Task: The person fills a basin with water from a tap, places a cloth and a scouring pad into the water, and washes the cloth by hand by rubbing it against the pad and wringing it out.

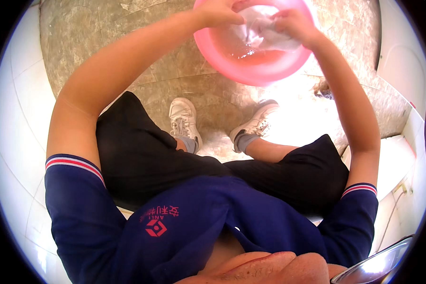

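At the top of the view a pink plastic basin [246,77] stands on the floor, holding some water [266,56]. Wet white cloth [255,30] lies bunched inside it, partly in the water. My left hand [225,13] reaches over the basin's left side and pinches the cloth between thumb and fingers. From the right side, my right hand [295,25] grips another part of the same cloth. Some fingers of both hands are hidden by the cloth or cut by the upper edge of the picture.
My white shoes [183,119] rest on the mottled brown tiled floor [127,64] between me and the basin. White tiled wall [25,117] rises at left. White panels [403,53] border the right. Strong sunlight washes out the floor near my right foot.
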Demonstrator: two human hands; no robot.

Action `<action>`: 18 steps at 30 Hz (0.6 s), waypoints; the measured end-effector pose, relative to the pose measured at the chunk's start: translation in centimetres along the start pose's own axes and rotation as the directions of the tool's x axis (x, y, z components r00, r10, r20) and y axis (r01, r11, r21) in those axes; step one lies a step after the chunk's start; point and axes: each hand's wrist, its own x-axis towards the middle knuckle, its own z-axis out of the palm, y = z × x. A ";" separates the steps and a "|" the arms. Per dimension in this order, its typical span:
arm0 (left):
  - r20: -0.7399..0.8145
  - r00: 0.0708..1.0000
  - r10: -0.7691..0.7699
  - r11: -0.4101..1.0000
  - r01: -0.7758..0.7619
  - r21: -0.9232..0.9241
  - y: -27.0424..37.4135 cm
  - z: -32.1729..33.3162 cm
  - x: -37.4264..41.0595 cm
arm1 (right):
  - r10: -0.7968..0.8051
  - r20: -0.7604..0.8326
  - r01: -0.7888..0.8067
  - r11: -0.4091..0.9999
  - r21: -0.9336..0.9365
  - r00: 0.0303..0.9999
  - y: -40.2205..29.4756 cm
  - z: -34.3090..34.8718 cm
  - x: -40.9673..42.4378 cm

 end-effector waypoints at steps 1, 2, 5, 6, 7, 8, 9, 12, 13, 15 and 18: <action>0.111 0.983 0.145 0.981 -0.158 0.113 0.4 -0.5 0.6 | -0.080 0.075 0.066 0.983 0.169 0.994 -1.3 -1.3 -0.7; 0.237 0.933 0.272 0.925 -0.322 0.203 1.0 -0.9 1.1 | -0.169 0.134 0.116 0.935 0.336 0.977 -2.4 -2.4 -1.4; 0.433 0.886 0.166 0.972 -0.071 -0.225 5.6 -0.4 1.3 | -0.327 0.033 0.244 0.765 0.596 0.944 -7.1 -2.8 -3.5; 0.287 0.931 0.226 0.968 -0.182 -0.172 5.9 -0.3 1.3 | -0.387 0.067 0.243 0.693 0.679 0.920 -7.5 -3.3 -3.6; 0.248 0.938 0.243 0.962 -0.199 -0.188 6.2 -0.3 1.5 | -0.450 0.094 0.231 0.614 0.755 0.888 -7.7 -3.7 -3.5; 0.203 0.945 0.256 0.956 -0.215 -0.200 6.3 -0.5 1.7 | -0.515 0.118 0.207 0.531 0.822 0.849 -8.3 -3.8 -3.5; 0.157 0.951 0.267 0.950 -0.232 -0.210 6.4 -0.8 1.9 | -0.502 0.064 0.197 0.450 0.871 0.862 -9.0 -3.8 -4.0; 0.204 0.966 0.158 0.955 -0.096 -0.282 8.7 -1.0 2.3 | -0.576 -0.066 0.273 0.281 0.920 0.815 -11.3 -4.2 -6.9; 0.222 0.971 0.087 0.958 -0.020 -0.285 8.7 -1.1 2.5 | -0.543 -0.166 0.329 0.216 0.919 0.823 -11.7 -5.0 -7.6; 0.216 0.975 0.049 0.971 0.004 -0.239 8.3 -1.5 2.5 | -0.592 -0.312 0.461 0.115 0.880 0.743 -12.7 -5.4 -9.0; 0.226 0.969 -0.100 0.930 0.172 -0.326 9.6 -2.6 1.8 | -0.694 -0.398 0.576 0.031 0.817 0.601 -13.7 -4.4 -9.2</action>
